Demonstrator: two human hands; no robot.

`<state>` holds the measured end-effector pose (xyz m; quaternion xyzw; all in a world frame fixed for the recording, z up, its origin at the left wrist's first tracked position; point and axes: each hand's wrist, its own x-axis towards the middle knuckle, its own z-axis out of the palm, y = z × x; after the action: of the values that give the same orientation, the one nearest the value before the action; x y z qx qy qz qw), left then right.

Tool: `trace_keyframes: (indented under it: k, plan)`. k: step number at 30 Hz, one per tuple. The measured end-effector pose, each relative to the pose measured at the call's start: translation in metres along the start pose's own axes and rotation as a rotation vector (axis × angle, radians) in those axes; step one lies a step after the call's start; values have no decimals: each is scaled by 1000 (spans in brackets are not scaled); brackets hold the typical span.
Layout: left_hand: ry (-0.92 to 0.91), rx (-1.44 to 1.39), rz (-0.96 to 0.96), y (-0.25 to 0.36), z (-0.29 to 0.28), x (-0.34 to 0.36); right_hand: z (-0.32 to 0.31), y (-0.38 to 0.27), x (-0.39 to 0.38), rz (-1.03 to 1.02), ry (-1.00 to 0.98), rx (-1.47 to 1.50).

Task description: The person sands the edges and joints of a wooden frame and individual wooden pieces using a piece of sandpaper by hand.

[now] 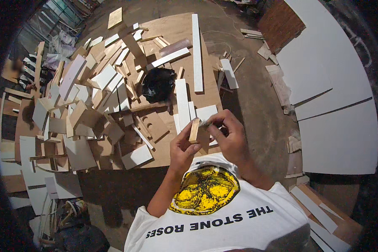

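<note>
Over the near edge of the plywood table [172, 26], my left hand [180, 150] grips a short, pale wood block [194, 131], tilted upright between thumb and fingers. Close beside it, my right hand [234, 136] has its fingers pinched together against the block's upper right side. Something small and greyish may be between those fingertips, but I cannot make it out. White-faced board strips [182, 98] lie flat just beyond both hands. A larger white piece [206, 112] is partly covered by the right fingers.
Wood and white board offcuts [86, 115] are heaped across the table's left side. A black plastic bag [158, 85] sits mid-table, with a long white strip [197, 54] to its right. Large white panels [336, 126] stand at the right; more boards [317, 210] lie lower right.
</note>
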<state>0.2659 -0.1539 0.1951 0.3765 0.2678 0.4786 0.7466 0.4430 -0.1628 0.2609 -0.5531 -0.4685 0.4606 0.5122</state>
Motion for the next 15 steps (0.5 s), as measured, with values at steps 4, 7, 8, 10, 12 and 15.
trace_keyframes:
  k: [4, 7, 8, 10, 12, 15]
  plan:
    - [67, 58, -25, 2, -2, 8, 5, 9, 16, -374, 18, -324]
    - [77, 104, -10, -5, -9, 14, 7, 12, 36, -331, 80, -332]
    - [71, 126, 20, -8, -12, 14, 8, 10, 32, -327, 76, -330]
    - [86, 164, 17, 2, -9, 19, 10, 8, 22, -301, 35, -256]
    - [109, 201, 14, 8, -7, 18, 12, 9, 22, -322, 29, -235]
    - [29, 277, 53, 10, -6, 13, 15, 25, 39, -291, 95, -161]
